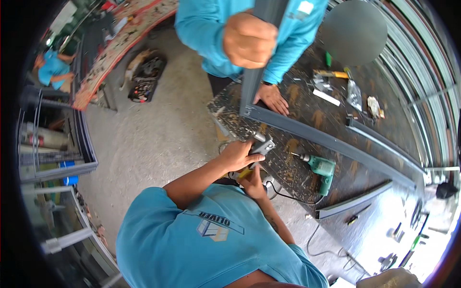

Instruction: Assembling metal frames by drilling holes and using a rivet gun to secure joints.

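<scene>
My left hand [236, 154] is closed around a grey power drill [263, 146] near the table edge; its metal chuck points away from me. Just below, my right hand [252, 183] grips the drill's lower end, where a yellow part shows; those fingers are partly hidden. Beyond the drill lies a dark grey metal frame [317, 137], one bar flat on the table and another rising from its corner. Across from me, a co-worker's fist [250, 41] is blurred at the upright bar, while their other hand [273, 99] rests flat on the table by the corner.
On the scratched dark table [300, 185] lie a green drill [321, 169], a short grey profile [355, 199], a yellow-handled tool [331, 74] and a plastic bag [354, 96]. A cable hangs off the near edge. An open toolbox [146, 79] and an animal occupy the floor at left.
</scene>
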The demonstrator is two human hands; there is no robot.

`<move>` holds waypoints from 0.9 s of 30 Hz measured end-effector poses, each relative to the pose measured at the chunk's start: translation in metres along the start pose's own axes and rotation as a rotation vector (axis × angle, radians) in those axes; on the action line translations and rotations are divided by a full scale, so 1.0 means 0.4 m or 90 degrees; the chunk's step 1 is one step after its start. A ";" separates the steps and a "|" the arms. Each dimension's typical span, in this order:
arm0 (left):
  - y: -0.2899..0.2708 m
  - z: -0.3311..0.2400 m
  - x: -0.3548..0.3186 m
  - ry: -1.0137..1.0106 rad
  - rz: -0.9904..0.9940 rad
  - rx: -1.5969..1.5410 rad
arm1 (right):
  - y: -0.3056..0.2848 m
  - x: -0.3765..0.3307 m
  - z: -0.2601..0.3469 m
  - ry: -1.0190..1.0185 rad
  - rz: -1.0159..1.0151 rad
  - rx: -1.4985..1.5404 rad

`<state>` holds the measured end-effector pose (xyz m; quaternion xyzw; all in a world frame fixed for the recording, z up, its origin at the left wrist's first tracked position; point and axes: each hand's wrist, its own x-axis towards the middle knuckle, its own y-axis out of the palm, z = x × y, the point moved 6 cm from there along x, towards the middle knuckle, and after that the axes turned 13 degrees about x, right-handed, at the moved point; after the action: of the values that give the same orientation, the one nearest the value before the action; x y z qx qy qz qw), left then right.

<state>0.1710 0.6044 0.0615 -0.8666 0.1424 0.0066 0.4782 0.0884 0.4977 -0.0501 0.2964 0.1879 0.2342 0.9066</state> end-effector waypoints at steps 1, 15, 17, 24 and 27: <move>0.007 -0.012 0.025 0.013 0.027 0.016 | -0.037 0.008 -0.020 -0.062 -0.024 0.026; 0.200 0.162 0.205 -0.337 0.025 -0.558 | -0.042 0.091 0.097 -0.107 -0.290 -0.074; 0.203 0.183 0.216 -0.361 0.043 -0.547 | -0.053 0.117 0.082 -0.079 -0.304 -0.032; 0.218 0.221 0.235 -0.361 0.043 -0.526 | -0.040 0.139 0.076 -0.080 -0.313 -0.013; 0.220 0.225 0.235 -0.361 0.062 -0.538 | -0.038 0.138 0.077 -0.078 -0.308 0.000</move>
<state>0.2501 0.6124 -0.0740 -0.9409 0.0321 0.3205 0.1051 0.1532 0.5026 -0.0477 0.2568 0.1979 -0.0080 0.9459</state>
